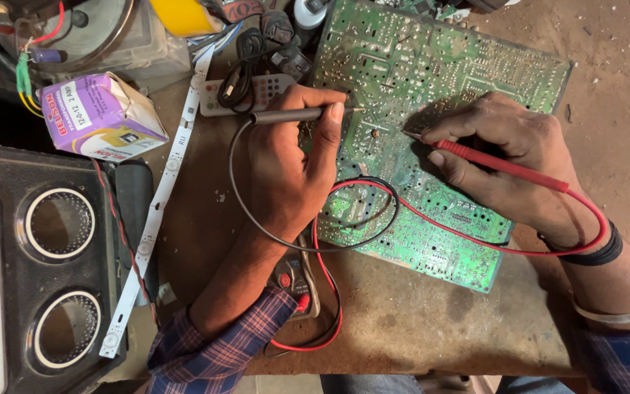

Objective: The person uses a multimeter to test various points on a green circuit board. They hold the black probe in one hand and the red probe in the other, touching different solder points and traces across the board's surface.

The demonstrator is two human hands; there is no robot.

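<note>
We are seeing a green circuit board (432, 95) lying solder side up on a dusty brown table (432, 321), toward its far side. Our left hand (289, 171) is pinching a black probe (293, 114), tip touching the board. Our right hand (508, 157) is gripping a red probe (501, 165), tip also on the board. Both leads are running back to a meter (297, 281) partly hidden under our left forearm. A purple box (100, 117), white LED strip (156, 211) and black speaker cabinet (56, 263) are sitting to the left.

A purple and white carton (100, 117) lies beside a white LED strip (156, 211). At left stands a black speaker box (52, 270); the grey slab under tangled cables looks like a remote control (246, 95).
</note>
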